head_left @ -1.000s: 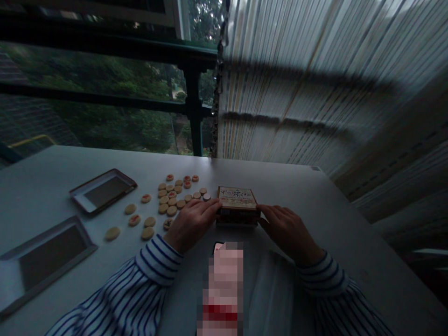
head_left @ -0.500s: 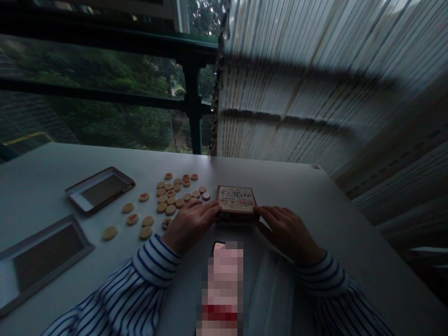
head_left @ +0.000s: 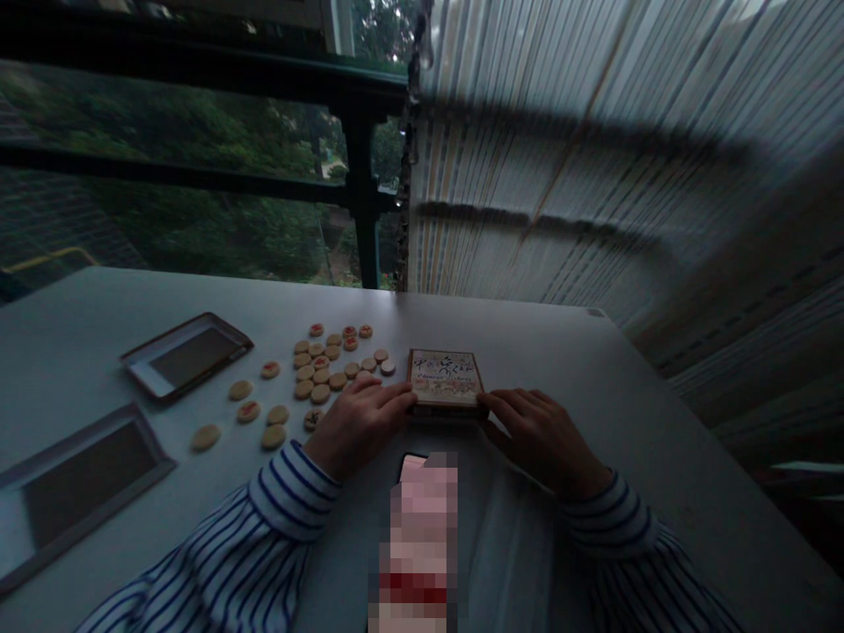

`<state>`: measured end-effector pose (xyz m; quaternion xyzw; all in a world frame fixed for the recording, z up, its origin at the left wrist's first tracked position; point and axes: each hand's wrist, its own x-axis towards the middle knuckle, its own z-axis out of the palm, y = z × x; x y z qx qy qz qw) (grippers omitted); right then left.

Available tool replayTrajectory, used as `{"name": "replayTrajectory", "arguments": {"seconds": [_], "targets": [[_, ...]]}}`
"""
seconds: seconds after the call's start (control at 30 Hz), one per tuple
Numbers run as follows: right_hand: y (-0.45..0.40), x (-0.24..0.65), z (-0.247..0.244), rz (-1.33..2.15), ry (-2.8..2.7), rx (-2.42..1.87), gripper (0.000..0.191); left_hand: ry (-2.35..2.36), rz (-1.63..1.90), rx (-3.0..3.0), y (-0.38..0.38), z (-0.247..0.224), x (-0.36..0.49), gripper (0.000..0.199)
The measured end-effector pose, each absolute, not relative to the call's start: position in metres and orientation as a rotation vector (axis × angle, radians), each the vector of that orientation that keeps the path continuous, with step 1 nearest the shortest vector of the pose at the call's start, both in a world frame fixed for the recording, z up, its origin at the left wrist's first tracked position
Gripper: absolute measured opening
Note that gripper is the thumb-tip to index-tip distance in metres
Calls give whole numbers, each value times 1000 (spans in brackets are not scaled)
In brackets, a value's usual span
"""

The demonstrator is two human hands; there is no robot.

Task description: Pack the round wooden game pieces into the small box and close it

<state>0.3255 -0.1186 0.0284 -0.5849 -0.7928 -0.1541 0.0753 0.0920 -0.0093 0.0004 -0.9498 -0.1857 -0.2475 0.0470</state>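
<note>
A small Chinese chess box (head_left: 447, 374) with a printed lid lies on the white table. My left hand (head_left: 361, 419) has its thumb and fingertips against the box's near left corner. At the near right corner, the fingers of my right hand (head_left: 537, 440) press on the edge, so the box is gripped between both hands. Several round wooden chess pieces (head_left: 321, 376) lie loose to the left of the box, some showing red characters and others blank side up. One piece with a dark character (head_left: 312, 419) is close beside my left hand.
A phone (head_left: 414, 463), mostly pixelated, lies between my forearms. Two shallow trays, a brown-rimmed one (head_left: 149, 387) and a grey one (head_left: 150, 444), are at the left. A clear plastic sheet (head_left: 518, 536) lies near my right forearm. A railing and a striped curtain stand beyond the table (head_left: 527, 330).
The box's near side looks slightly lower, with its lid now flatter. Both hands keep nearly the same place at its corners; the view has shifted slightly.
</note>
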Motion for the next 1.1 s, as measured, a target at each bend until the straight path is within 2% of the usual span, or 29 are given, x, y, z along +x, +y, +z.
{"name": "replayTrajectory", "arguments": {"seconds": [1.1], "targets": [[-118,324,26,-393,-2453,-1810,19,-605,-712,-2932,-13,-3,96,20]]}}
